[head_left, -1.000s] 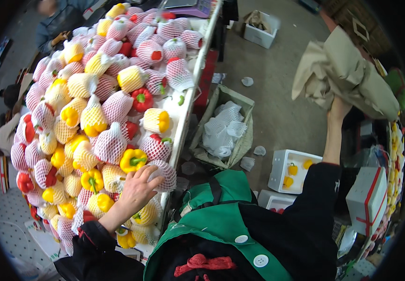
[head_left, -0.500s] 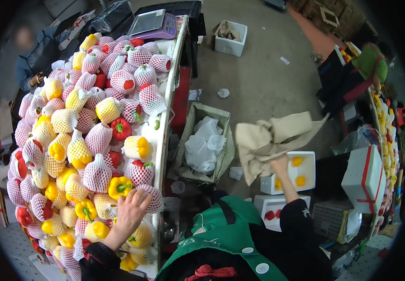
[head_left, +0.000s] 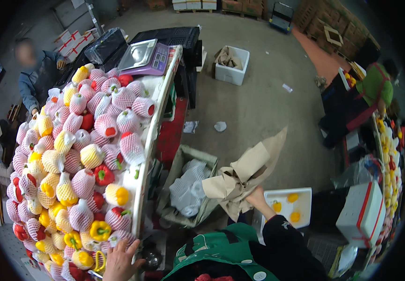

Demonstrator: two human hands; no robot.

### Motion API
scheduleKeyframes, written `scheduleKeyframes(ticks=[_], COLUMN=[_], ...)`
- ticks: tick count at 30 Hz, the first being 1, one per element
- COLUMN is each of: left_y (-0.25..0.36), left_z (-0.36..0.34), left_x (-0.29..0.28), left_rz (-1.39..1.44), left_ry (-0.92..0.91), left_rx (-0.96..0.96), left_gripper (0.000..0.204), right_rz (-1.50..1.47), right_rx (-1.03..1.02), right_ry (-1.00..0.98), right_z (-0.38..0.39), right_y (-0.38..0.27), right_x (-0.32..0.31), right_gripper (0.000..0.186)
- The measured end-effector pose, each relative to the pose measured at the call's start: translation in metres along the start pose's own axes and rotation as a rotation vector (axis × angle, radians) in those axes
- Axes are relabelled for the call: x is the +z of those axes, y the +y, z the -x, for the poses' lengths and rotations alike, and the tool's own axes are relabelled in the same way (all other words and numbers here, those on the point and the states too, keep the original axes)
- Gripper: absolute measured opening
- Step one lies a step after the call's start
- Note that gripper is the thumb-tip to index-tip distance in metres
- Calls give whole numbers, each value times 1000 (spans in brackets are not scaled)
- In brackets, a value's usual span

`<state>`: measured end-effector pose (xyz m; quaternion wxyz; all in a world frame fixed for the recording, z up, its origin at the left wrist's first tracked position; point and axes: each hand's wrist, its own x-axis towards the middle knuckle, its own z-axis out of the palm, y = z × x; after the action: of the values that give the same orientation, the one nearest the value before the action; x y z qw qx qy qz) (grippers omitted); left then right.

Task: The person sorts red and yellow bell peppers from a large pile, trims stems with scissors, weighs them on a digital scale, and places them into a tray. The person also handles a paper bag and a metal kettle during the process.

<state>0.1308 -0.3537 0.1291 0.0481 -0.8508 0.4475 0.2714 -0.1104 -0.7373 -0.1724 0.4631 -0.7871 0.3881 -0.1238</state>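
Observation:
My right hand [head_left: 257, 196] grips a crumpled sheet of brown paper [head_left: 247, 171], held up beside a bin [head_left: 176, 161] with white foam netting [head_left: 188, 189] inside. My left hand [head_left: 122, 261] is open, its fingers spread over the near edge of the table [head_left: 137, 187]. Close by it lie a yellow bell pepper [head_left: 100, 230] and a yellow loop-shaped handle [head_left: 100, 261]. Red and yellow peppers, many in pink or pale foam nets [head_left: 81, 218], are heaped across the table. A white foam box [head_left: 308, 206] with 3 yellow peppers [head_left: 294, 216] sits right of my right hand.
A purple scale [head_left: 158, 61] stands at the table's far end. Farther off on the floor is a white box [head_left: 242, 72] with brown paper. A white box with red tape [head_left: 360, 213] is at right. One person [head_left: 43, 70] stands far left, another [head_left: 371, 89] far right.
The brown paper has moved left in my right hand, toward the bin. My left hand has come away from the yellow pepper toward the table's near edge. The head view has tilted up.

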Motion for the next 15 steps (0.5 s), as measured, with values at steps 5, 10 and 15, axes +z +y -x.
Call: scheduleKeyframes(ticks=[5,10,15], left_y=[77,182,237], left_z=[-118,-220,-303], left_x=[43,51,8], left_rz=[376,529,502], left_ry=[-152,-222,-65], left_rx=[180,445,398], left_gripper=[57,51,47], right_rz=[51,33,-105], right_rx=[141,10,11], right_ry=[60,212,308], right_z=[-70,-133,-188], right_y=[51,37,50], right_x=[-68,-165,-220], right_gripper=[57,61,59])
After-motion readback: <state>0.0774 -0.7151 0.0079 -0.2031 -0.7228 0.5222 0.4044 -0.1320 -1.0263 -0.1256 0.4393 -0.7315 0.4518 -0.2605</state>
